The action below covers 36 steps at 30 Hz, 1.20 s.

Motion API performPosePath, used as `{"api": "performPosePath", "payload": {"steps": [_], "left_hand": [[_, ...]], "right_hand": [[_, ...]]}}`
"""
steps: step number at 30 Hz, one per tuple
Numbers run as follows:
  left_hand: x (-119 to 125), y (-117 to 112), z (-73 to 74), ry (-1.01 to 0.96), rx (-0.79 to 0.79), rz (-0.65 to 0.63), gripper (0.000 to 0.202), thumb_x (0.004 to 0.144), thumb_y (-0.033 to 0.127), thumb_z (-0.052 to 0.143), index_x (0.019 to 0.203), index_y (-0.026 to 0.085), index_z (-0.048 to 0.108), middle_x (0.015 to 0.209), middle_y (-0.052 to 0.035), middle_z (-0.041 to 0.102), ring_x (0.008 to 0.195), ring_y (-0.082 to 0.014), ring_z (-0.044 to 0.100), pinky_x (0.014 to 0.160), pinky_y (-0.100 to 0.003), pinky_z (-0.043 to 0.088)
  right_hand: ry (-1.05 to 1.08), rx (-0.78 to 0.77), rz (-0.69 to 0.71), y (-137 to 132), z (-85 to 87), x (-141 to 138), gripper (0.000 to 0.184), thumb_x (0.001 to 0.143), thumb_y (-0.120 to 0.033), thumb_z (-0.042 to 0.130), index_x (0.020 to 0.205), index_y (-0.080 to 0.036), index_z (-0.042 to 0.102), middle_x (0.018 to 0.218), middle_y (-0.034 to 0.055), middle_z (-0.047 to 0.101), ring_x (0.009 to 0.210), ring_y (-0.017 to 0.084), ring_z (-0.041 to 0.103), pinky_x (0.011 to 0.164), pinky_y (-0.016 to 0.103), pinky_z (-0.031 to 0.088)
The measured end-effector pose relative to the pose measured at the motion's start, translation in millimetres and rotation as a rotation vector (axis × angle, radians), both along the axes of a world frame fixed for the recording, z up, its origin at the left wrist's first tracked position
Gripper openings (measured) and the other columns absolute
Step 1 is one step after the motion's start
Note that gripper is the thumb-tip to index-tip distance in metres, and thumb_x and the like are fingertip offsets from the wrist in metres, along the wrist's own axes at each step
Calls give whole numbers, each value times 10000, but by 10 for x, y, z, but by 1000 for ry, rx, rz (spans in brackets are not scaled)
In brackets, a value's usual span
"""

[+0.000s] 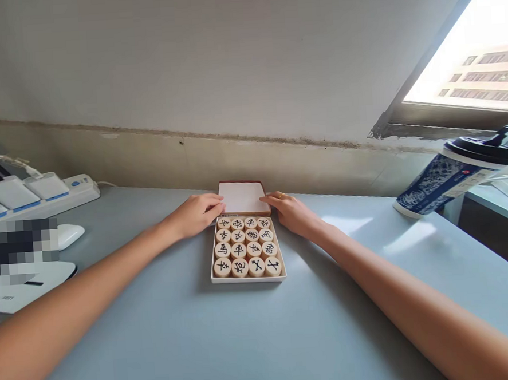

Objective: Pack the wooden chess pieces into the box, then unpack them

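1. Nearest the camera, our left forearm [84, 303] and right forearm [398, 296] are slanting inward over the blue-grey surface [254, 339].
2. Our left hand [199, 211] is holding the left edge of the box lid [241, 196], its fingers drawn close together. Our right hand [290, 209] is holding the right edge, one fingertip overlapping the white inside. We cannot see clearly where both thumbs are pressing.
3. We are probably gripping opposite sides so that the box lid is sitting evenly between us.
4. The box tray [248, 280] is lying flat mid-surface, just on our side of the box lid. Sixteen xiangqi pieces [256, 266] are filling it, four rows of four, presumably packed snugly against sliding.
5. The box tray is pointing away from us toward the wall [192, 159]; its long axis is seemingly running that way, though foreshortening is leaving this uncertain. The written characters are facing various ways.
6. A power strip [86, 189] and white mouse [71, 235] are lying at left; a lidded paper cup [445, 184] is standing at right, well apart.
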<state>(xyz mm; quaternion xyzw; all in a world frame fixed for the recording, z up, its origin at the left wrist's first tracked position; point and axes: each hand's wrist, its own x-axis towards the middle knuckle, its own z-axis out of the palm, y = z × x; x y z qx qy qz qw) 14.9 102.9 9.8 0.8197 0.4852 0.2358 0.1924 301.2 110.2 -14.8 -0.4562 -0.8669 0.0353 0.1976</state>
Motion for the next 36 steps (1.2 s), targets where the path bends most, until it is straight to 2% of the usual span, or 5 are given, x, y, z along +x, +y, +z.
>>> {"api": "performPosePath", "payload": {"steps": [9, 15, 24, 30, 36], "left_hand": [[-146, -239, 161, 22, 107, 102, 460, 995, 473, 431, 1287, 189, 644, 1565, -144, 424, 1101, -272, 684, 1054, -470, 517], [-250, -443, 327, 45, 136, 143, 397, 957, 486, 447, 1116, 239, 712, 1320, -68, 643, 987, -228, 708, 930, -359, 572], [-35, -868, -10, 92, 106, 204, 383, 999, 333, 347, 1217, 230, 645, 1190, -60, 732, 1026, -254, 712, 839, -355, 566], [-81, -895, -92, 93, 114, 119, 408, 1006, 279, 311, 1262, 245, 627, 1236, -30, 700, 1030, -216, 708, 849, -310, 563], [-106, -836, -124, 96, 137, 68, 400, 1013, 288, 329, 1250, 229, 646, 1236, -35, 706, 1065, -216, 694, 909, -303, 542]], "right_hand": [[53, 85, -77, -391, 207, 6, 438, 988, -46, 413, 1355, -182, 609, 1231, 164, 658, 1098, 305, 636, 908, 519, 568], [156, 105, -52, -609, 208, -68, 355, 1034, -184, 389, 1267, -242, 650, 1285, 133, 644, 1135, 298, 642, 899, 490, 585], [244, 63, -37, -596, -22, -50, 373, 1038, -173, 344, 1279, -238, 621, 1350, 122, 616, 1192, 257, 645, 949, 428, 583], [196, 69, 43, -661, -24, -49, 627, 779, 72, 359, 1253, -245, 621, 1351, 99, 601, 1212, 252, 619, 943, 410, 575], [175, 72, 67, -682, -20, -75, 617, 766, 85, 370, 1224, -229, 641, 1297, 112, 620, 1164, 259, 630, 928, 418, 581]]}}
